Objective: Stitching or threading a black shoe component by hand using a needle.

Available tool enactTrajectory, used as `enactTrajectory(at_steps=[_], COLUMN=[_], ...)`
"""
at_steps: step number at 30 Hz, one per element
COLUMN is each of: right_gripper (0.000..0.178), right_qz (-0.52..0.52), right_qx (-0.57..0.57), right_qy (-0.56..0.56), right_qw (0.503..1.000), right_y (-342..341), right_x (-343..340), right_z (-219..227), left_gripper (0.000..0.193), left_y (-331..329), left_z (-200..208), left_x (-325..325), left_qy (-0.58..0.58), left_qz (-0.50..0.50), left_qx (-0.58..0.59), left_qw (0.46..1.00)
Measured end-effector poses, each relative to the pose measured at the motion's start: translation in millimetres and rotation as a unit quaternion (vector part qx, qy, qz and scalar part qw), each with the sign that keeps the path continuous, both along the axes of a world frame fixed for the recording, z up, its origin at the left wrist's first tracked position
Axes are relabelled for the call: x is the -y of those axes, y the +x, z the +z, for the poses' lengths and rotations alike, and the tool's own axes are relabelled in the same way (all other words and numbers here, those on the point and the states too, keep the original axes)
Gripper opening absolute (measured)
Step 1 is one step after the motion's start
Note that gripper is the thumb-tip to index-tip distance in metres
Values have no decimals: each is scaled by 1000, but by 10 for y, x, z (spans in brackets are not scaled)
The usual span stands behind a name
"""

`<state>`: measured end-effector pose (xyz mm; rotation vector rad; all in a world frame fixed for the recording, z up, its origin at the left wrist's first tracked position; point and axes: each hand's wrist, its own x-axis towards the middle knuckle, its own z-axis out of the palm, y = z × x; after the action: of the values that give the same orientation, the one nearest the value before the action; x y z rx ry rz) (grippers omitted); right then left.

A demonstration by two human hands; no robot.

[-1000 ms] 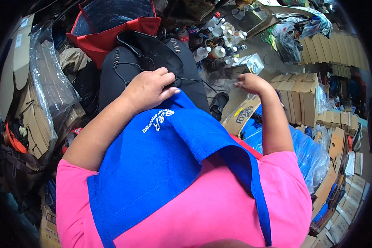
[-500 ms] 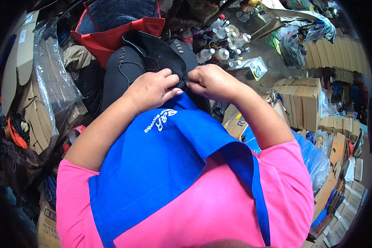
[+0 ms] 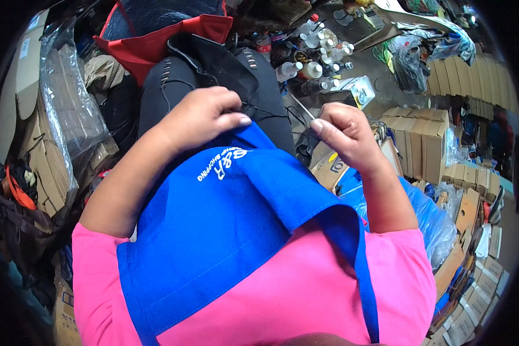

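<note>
A black leather-like piece (image 3: 236,78) lies across my lap, over my dark trousers (image 3: 155,92). My left hand (image 3: 205,115) is closed at its near edge, fingers curled and thumb pressed in, gripping it; the exact pinch is partly hidden. To the right, apart from the piece, my right hand (image 3: 346,131) is closed around a thin metal needle-like tool (image 3: 301,106), whose shaft points up and left past my thumb. Its other end is hidden in my fist. Dark thread (image 3: 265,109) trails between the piece and the right side of my lap. A blue apron (image 3: 213,219) covers my front.
Beyond my knees stands an open red bag (image 3: 199,26) with a silvery lining. Several bottles (image 3: 311,70) cluster on the floor ahead to the right. Cardboard boxes (image 3: 415,138) are stacked at the right; clear plastic (image 3: 69,98) and cardboard pile up at the left.
My right hand has moved away from the left, to the right and nearer, and the thin metal tool now shows in it. My left hand stays at the black piece, shifted slightly left.
</note>
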<state>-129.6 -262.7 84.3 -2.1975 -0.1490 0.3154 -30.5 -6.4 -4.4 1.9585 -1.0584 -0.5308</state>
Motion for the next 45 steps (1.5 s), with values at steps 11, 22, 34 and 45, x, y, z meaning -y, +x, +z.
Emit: enactTrajectory(at_steps=[11, 22, 34, 45], right_gripper=[23, 21, 25, 21], right_qz=[30, 35, 43, 111], right_qx=[64, 40, 101, -54], right_qy=[-149, -180, -236, -78], right_qw=[986, 982, 966, 989], right_y=[220, 344, 229, 624], right_x=[-253, -370, -486, -176], right_z=[-358, -310, -393, -551], left_gripper=[16, 22, 23, 23], left_y=[461, 656, 683, 598], left_z=[-151, -156, -196, -179], left_x=[254, 280, 282, 269], left_qy=[-41, 0, -2, 6], left_qz=[-38, -131, -136, -106], left_qx=[-10, -213, -222, -110], left_qw=[998, 968, 966, 988])
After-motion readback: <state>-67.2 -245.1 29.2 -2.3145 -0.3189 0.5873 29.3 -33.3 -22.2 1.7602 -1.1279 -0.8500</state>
